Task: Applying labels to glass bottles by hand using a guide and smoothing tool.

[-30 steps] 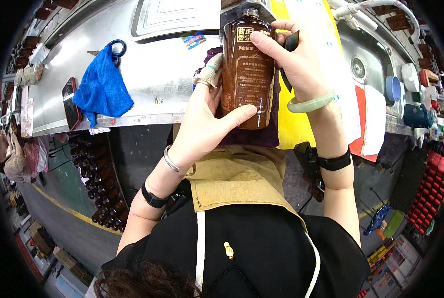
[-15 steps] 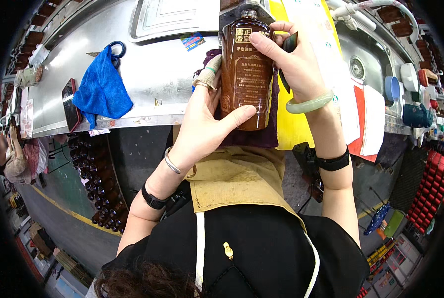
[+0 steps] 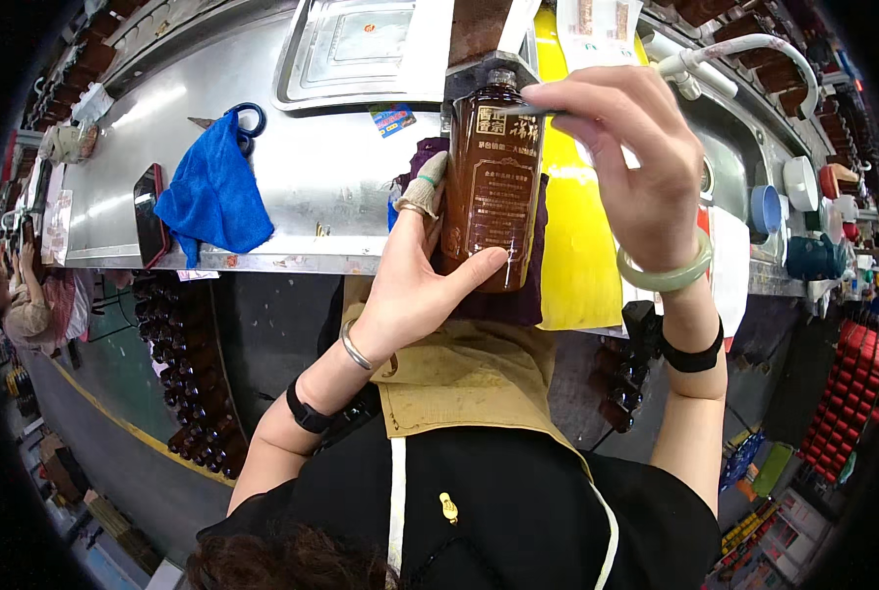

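Note:
A brown glass bottle [image 3: 494,187] with gold printing stands slightly tilted over a dark purple cloth [image 3: 423,157] at the counter's front edge. My left hand [image 3: 415,285] grips its lower left side, thumb across the front. A knitted finger cover [image 3: 424,187] is on one finger of that hand. My right hand [image 3: 646,157], with a pale green bangle, is raised at the bottle's upper right. Its fingers are pressed together, the tips by the bottle's shoulder; what they hold, if anything, is hidden.
On the left lie a blue cloth [image 3: 218,197], scissors [image 3: 251,120] and a phone [image 3: 150,216]. A metal tray [image 3: 346,54] is behind. Right of the bottle come a yellow sheet [image 3: 577,256], a sink with a faucet [image 3: 754,44] and a blue cup [image 3: 764,208].
My right hand has lifted and turned, its fingers now at the bottle's shoulder. The dark flat piece seen in it before no longer shows. The bottle has shifted slightly nearer.

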The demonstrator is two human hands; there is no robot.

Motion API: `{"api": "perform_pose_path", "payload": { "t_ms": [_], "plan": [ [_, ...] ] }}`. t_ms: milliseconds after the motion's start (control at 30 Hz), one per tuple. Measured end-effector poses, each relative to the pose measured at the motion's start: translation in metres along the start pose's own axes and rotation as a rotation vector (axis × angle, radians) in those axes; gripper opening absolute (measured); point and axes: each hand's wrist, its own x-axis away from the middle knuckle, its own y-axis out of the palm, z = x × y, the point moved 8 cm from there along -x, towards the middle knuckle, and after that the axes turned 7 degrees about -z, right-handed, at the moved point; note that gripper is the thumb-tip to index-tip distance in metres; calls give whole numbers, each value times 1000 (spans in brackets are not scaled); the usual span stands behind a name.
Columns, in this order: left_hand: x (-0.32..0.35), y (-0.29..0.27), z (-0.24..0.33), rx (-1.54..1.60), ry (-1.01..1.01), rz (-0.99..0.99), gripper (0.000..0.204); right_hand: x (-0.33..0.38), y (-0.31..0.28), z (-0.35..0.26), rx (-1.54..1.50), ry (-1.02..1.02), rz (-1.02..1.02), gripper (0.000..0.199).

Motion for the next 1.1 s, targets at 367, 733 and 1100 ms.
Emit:
{"api": "perform_pose_path", "payload": {
  "t_ms": [367,733,1100],
  "plan": [
    [4,-2,-2,3,8,-45,112,11,27,-14,154,-193,-64,25],
    [22,1,31,-929,442,-150,129,93,57,4,-645,615,133,32],
    [-27,-16,34,-1023,352,7,108,55,46,18,-308,487,145,27]
  ]
}}
